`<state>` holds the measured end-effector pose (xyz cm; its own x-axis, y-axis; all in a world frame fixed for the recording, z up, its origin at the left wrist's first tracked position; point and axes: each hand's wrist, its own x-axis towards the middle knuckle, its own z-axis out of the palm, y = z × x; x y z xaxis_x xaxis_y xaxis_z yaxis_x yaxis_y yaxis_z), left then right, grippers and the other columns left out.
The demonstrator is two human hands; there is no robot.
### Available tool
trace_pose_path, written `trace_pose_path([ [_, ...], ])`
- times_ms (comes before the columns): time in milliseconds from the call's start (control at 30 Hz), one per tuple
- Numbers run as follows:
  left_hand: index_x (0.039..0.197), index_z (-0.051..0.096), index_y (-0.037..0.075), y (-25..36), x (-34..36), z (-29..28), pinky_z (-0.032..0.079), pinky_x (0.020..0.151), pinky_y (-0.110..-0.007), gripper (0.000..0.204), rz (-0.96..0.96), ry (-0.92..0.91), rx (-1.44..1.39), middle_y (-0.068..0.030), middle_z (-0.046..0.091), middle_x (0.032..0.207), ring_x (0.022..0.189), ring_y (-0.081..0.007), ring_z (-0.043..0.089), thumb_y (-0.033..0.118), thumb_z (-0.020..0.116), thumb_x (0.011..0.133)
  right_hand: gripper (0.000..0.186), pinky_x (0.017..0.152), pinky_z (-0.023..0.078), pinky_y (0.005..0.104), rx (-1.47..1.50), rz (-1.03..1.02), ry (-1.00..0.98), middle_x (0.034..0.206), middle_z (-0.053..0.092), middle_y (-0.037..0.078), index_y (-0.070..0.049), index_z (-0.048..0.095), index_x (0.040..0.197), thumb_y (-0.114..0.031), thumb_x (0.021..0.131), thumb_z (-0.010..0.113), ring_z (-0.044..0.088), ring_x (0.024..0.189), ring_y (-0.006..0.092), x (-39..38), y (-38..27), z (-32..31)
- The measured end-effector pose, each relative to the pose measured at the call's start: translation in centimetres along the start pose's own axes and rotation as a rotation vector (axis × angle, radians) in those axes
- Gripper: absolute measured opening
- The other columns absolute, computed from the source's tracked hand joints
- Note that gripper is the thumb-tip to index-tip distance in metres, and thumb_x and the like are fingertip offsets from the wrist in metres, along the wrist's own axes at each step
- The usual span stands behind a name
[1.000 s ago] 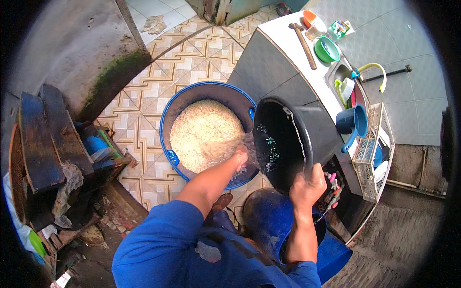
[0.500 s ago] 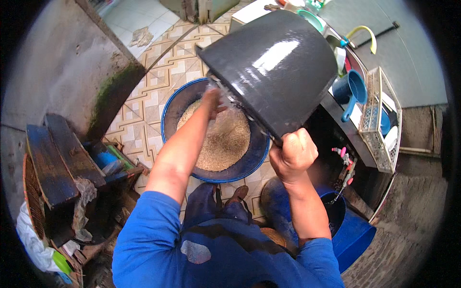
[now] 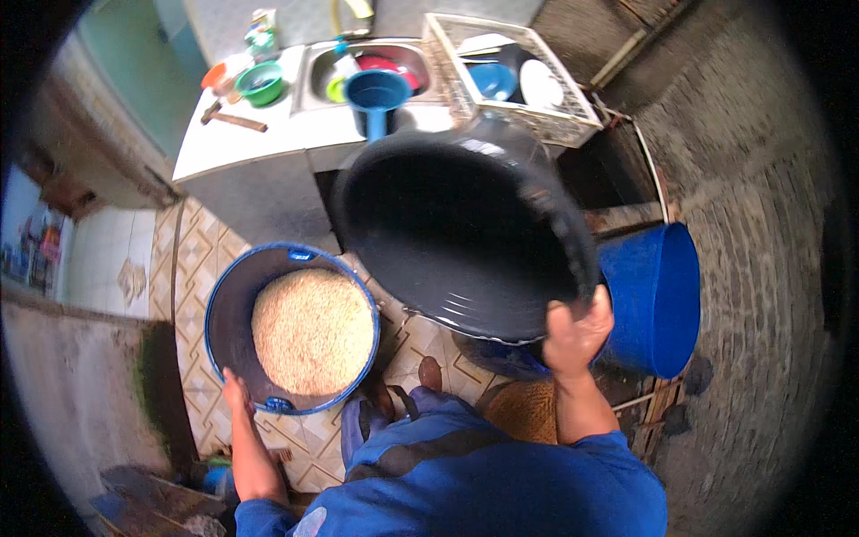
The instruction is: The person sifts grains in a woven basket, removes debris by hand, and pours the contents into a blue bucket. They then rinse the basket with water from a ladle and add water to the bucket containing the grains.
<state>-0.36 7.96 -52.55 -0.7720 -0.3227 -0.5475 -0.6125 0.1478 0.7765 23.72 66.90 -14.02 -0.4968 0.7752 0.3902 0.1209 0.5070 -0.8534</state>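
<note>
My right hand [image 3: 577,336] is closed on the rim of a large black tub [image 3: 456,242]. The tub is raised and tipped on its side, its dark mouth facing me; its inside is in shadow and looks bare. At the left, my left hand [image 3: 236,394] grips the near-left rim of a round blue-rimmed tub [image 3: 217,277] on the floor. Small pale grains [image 3: 313,331] fill much of that tub; their exact kind is too fine to tell.
Beyond stands a counter with a hammer [image 3: 234,118], a green bowl [image 3: 260,83], a steel sink [image 3: 313,72], a blue dipper [image 3: 377,94] and a dish rack [image 3: 573,132]. A blue barrel [image 3: 653,295] stands at the right, and a woven basket [image 3: 523,412] near my legs.
The black tub has swung right, away from over the grains, and its mouth has turned toward me. My left hand has moved from the tub's mouth to the blue rim. The view has turned right.
</note>
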Motion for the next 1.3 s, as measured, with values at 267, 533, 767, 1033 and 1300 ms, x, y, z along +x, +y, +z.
trace_pose_path([
  [267,0.096,0.049,0.013,1.7,-3.4,-2.7,0.033,0.039,-0.036,0.033,-0.029,0.132,0.153,-0.0058,0.047,0.06,0.044,-0.0213,0.044,0.045,0.043,0.098,0.061,0.089,0.049,0.0363,0.607,0.184,0.662,0.116,0.058,0.012,0.002,0.049,0.126,0.011,0.066,0.05,0.058,0.101,0.0241,11.5,16.2,-14.6],
  [533,0.126,0.044,0.017,4.1,-13.5,-1.1,0.047,0.063,-0.048,0.048,-0.119,0.285,0.089,-0.0092,0.05,0.112,0.091,-0.035,0.054,0.052,0.049,0.094,0.092,0.104,0.039,0.05,0.824,0.539,0.969,0.135,0.046,0.018,0.001,0.024,0.146,0.008,0.061,0.061,0.051,0.118,0.0336,22.8,36.1,-20.2],
  [767,0.14,0.038,0.016,3.9,-22.2,-6.3,0.046,0.078,-0.05,0.064,-0.341,0.506,0.064,-0.0116,0.036,0.143,0.11,-0.0385,0.049,0.058,0.049,0.093,0.079,0.096,0.047,0.0534,0.91,0.762,1.054,0.129,0.051,0.019,-0.004,0.035,0.139,0.01,0.065,0.058,0.057,0.11,0.0361,24.4,47.7,-18.0],
  [1033,0.149,0.026,0.014,2.2,-30.1,-13.3,0.04,0.087,-0.062,0.075,-0.478,0.497,-0.087,-0.0149,0.021,0.156,0.116,-0.0444,0.048,0.06,0.045,0.093,0.052,0.082,0.056,0.0569,0.874,0.883,1.005,0.118,0.057,0.022,0.001,0.052,0.117,0.01,0.067,0.059,0.063,0.097,0.0386,23.1,54.2,-13.5],
  [1300,0.137,0.044,0.02,-2.3,-31.9,-14.1,0.046,0.071,-0.049,0.06,-0.511,0.669,-0.195,-0.0061,0.041,0.14,0.097,-0.0346,0.047,0.059,0.051,0.092,0.027,0.081,0.056,0.0565,0.931,1.023,0.79,0.111,0.065,0.019,0.004,0.062,0.108,-0.001,0.082,0.064,0.066,0.094,0.0372,22.8,60.1,-17.1],
])
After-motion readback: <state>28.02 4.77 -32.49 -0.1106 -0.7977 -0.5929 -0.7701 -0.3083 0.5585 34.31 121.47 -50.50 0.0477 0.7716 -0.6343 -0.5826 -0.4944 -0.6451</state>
